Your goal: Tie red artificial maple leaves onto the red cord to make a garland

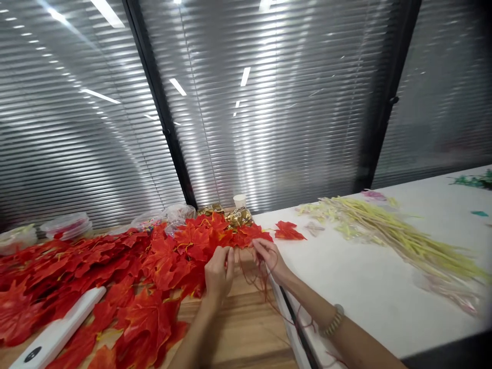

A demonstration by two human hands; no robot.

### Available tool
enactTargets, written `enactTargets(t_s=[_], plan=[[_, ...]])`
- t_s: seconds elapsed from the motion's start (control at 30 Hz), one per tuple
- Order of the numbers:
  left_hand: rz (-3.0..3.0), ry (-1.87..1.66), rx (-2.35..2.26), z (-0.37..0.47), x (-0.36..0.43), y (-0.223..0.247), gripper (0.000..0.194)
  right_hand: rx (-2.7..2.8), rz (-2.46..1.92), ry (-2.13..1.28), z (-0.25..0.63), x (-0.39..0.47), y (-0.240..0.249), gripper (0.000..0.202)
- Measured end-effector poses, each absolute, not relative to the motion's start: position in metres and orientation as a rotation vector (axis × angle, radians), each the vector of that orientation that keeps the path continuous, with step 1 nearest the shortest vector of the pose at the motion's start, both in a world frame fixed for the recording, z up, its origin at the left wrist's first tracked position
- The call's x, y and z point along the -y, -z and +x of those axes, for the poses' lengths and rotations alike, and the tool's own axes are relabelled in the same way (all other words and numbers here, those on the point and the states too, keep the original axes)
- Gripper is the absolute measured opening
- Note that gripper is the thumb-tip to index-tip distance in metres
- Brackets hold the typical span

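Note:
My left hand (pixel 220 274) is closed in a pinch above the wooden tabletop, beside a heap of red artificial maple leaves (pixel 192 238). A little to its right, my right hand (pixel 271 260) pinches a thin red string (pixel 265 289). The string loops between the two hands and trails down past my right forearm toward the white table. Its upper part seems to reach the fingertips of my left hand, though the exact grip there is small and blurred. Just beyond my fingertips lie more red leaves.
A long white device (pixel 57 330) lies among leaves at left. Clear plastic tubs (pixel 67 225), gold packets (pixel 239 218) and a paper cup (pixel 240 201) stand behind. Yellow-green stems (pixel 407 233) and a single maple leaf (pixel 289 230) rest on the white table (pixel 346 292). Blinds-covered glass rises behind.

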State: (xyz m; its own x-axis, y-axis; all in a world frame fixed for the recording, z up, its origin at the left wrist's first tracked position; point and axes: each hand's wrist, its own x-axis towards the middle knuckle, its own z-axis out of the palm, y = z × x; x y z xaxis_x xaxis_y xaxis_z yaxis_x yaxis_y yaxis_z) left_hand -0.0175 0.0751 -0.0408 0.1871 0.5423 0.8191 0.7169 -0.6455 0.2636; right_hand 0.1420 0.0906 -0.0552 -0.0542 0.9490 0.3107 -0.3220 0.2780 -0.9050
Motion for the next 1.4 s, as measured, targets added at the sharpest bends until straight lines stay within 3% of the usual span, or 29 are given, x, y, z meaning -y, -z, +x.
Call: enactTargets(t_s=[0.23, 0.43, 0.73, 1.03, 1.4], plan=[[-2.623, 1.373, 1.436, -0.023, -0.083, 0.046, 0.023, 1.569, -0.703, -1.200, 0.127, -0.073, 0.050, 0.040], [-2.834, 1.959, 1.450, -0.009, -0.082, 0.051, 0.025, 1.686, -0.744, -1.090, 0.127, -0.073, 0.050, 0.040], [-2.653, 2.606, 1.785, -0.004, -0.080, 0.042, 0.026, 1.671, -0.789, -1.028, 0.120, -0.070, 0.064, 0.040], [-2.586, 2.680, 1.840, -0.001, -0.076, 0.033, 0.027, 1.438, -0.748, -1.233, 0.112, -0.071, 0.066, 0.035], [-2.640, 2.723, 2.020, 0.002, -0.073, 0.038, 0.044, 1.472, -0.805, -1.146, 0.118, -0.070, 0.063, 0.037]])
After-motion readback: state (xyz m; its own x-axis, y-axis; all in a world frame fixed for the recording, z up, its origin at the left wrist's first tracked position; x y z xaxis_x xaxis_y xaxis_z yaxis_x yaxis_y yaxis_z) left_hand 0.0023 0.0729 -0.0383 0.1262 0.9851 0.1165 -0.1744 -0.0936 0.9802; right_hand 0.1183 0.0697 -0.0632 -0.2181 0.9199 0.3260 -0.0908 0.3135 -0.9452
